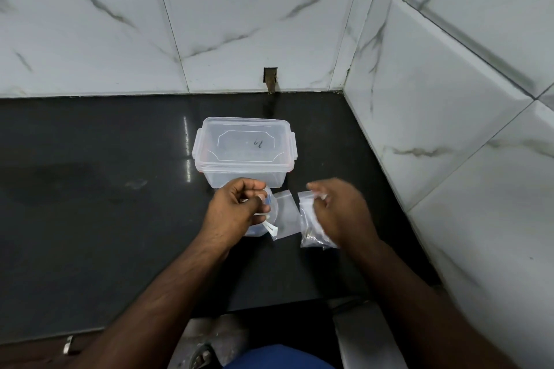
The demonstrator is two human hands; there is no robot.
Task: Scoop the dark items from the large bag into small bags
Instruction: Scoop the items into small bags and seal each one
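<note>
My right hand (pixel 338 213) pinches the top of a small clear zip bag (pixel 311 228) that has dark items gathered at its bottom; the bag hangs just above the black counter (pixel 105 204). My left hand (pixel 236 207) is closed around a white plastic scoop (pixel 271 228) whose handle sticks out below the fingers. Under that hand lies a clear bag with blue print (pixel 257 231), mostly hidden. An empty small clear bag (pixel 287 216) lies flat on the counter between my two hands.
A clear plastic box with a clipped-on lid (pixel 244 153) stands just behind my hands. Marble-tiled walls (pixel 449 129) close the counter at the back and right. The counter's front edge runs near my body, with floor below.
</note>
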